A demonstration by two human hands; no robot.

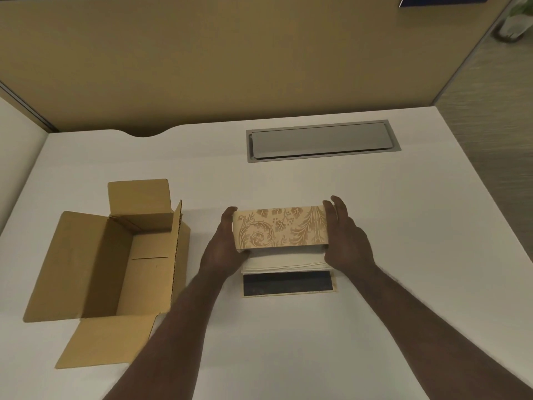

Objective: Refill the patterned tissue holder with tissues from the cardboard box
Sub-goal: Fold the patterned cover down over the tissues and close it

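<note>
left hand (223,246): clamped on left end of cream leaf-patterned tissue holder cover (279,228)
right hand (344,239): clamped on its right end
white tissue stack (284,262): under cover
brown cardboard box (112,264): open, left

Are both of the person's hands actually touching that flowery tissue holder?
Touching. The head view shows the left hand pressed against the patterned tissue holder's left end and the right hand against its right end, no gap at either.

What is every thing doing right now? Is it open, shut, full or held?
Cardboard box: open, flaps out, looks empty.
Holder: held at both ends, above the tissues.
Tissues: white stack on the dark base, partly covered by the holder.
Base: flat on the desk.
Left hand: gripping the holder's left end.
Right hand: gripping its right end.
Desk hatch: shut.
</note>
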